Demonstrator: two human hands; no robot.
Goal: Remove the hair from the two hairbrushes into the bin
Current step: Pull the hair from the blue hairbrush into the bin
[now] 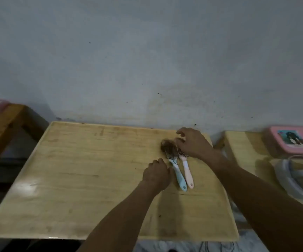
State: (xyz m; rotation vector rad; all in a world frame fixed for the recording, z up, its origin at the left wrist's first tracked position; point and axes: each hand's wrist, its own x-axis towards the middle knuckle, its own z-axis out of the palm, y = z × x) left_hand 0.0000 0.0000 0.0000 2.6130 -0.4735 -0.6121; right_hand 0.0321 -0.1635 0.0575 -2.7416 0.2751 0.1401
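Worn wooden table [74,170]; slim plastic hairbrushes [180,171], matted hair clump [168,145].

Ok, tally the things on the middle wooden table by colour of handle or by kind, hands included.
Blue-handled hairbrush: 1
Pink-handled hairbrush: 1
Clump of hair on the blue brush's head: 1
Hands: 2, the left hand and the right hand
Total: 5
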